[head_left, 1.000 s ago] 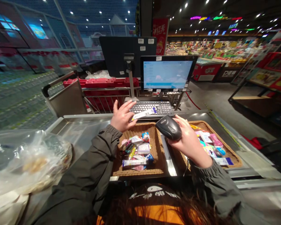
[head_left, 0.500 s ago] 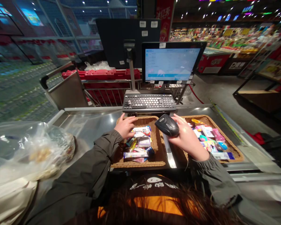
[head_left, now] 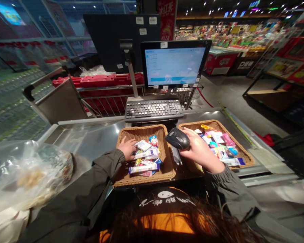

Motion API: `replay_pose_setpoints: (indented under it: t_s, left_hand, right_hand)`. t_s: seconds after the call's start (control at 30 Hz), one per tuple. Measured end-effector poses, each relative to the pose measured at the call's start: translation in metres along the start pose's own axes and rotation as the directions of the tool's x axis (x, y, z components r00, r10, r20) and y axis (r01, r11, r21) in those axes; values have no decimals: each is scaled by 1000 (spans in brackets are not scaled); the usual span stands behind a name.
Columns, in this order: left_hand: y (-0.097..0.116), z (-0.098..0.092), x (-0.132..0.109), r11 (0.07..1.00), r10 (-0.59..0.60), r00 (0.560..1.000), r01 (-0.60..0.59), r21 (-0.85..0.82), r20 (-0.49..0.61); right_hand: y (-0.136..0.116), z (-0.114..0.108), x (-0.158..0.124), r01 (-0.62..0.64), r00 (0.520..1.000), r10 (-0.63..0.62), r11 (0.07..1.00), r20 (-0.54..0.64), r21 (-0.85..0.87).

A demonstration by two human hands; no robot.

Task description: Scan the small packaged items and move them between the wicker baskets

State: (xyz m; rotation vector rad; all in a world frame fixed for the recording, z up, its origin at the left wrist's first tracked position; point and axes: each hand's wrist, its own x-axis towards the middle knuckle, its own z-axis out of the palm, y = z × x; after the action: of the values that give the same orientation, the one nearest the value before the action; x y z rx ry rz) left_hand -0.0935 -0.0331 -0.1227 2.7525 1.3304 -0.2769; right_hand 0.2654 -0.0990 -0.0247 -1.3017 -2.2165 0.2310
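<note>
My right hand (head_left: 200,150) is wrapped round a black handheld barcode scanner (head_left: 177,138), its head pointing left over the gap between two wicker baskets. Inside the left wicker basket (head_left: 169,165), my left hand (head_left: 127,148) lies with fingers stretched out and apart, at the left side of a pile of small packets. A white box-like packet (head_left: 143,145) and a long white-and-purple packet (head_left: 145,154) are nearest to it. A round blue-and-red packet (head_left: 153,140) sits at the pile's far side. Behind my right hand, the right wicker basket (head_left: 249,158) holds several colourful small items.
A keyboard (head_left: 153,109) and a lit monitor (head_left: 174,65) stand beyond the baskets. On the metal counter (head_left: 91,135) at left lies a clear plastic bag (head_left: 38,172). A metal cart (head_left: 58,96) with red crates stands behind the counter.
My left hand has moved from the basket's far left rim down onto the packets. The white packet and round blue packet now show uncovered. The scanner stays in my right hand; the view has shifted.
</note>
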Motion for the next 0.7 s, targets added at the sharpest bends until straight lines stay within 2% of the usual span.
replay_pose_setpoints:
  t_s: [0.13, 0.27, 0.4, 0.5, 0.6, 0.7]
  left_hand:
    - [6, -16, 6, 998, 38, 999, -36, 54, -33]
    - [27, -46, 36, 989, 145, 976, -141, 35, -164]
    - [65, -77, 87, 955, 291, 920, -293, 32, -261]
    - [99, -93, 132, 916, 396, 882, -397, 47, -256]
    - [135, -97, 178, 885, 465, 866, -462, 60, -183]
    - [167, -86, 220, 848, 529, 845, -528, 43, -80]
  right_hand:
    - [20, -20, -16, -79, 988, 74, 996, -139, -35]
    - [45, -49, -34, -207, 938, 174, 975, -299, -82]
    - [65, -64, -52, -280, 895, 213, 953, -392, -120]
    - [75, -67, -61, -296, 891, 234, 949, -389, -108]
    - [80, -69, -66, -306, 894, 257, 948, -367, -81]
    - [85, -72, -69, -302, 897, 264, 952, -355, -55]
